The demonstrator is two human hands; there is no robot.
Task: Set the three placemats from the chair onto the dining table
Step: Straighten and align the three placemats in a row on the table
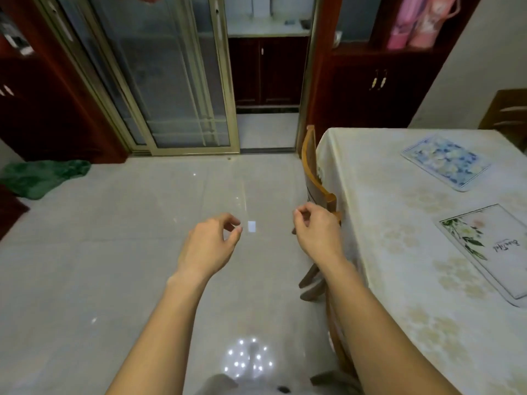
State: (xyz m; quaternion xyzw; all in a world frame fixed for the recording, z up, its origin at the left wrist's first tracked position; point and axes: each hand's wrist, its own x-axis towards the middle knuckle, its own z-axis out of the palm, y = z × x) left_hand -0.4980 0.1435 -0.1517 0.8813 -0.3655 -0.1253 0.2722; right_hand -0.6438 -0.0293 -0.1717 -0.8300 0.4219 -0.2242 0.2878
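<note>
Two placemats lie on the dining table (pixel 399 223), which wears a pale yellow cloth. A blue floral placemat (pixel 446 161) is at the far right. A white placemat with green leaves (pixel 496 252) is nearer, cut by the right edge. A wooden chair (pixel 316 178) is pushed against the table's left side; its seat is hidden. My left hand (pixel 211 243) hovers over the floor, fingers loosely curled and empty. My right hand (pixel 316 229) hangs in front of the chair's back, also empty with curled fingers. No third placemat shows.
Glossy grey floor tiles (pixel 114 266) spread left of the table. A green cloth (pixel 42 178) lies on the floor at far left. Sliding glass doors (pixel 159 89) and dark red cabinets (pixel 379 89) stand at the back. A second chair (pixel 507 115) is beyond the table.
</note>
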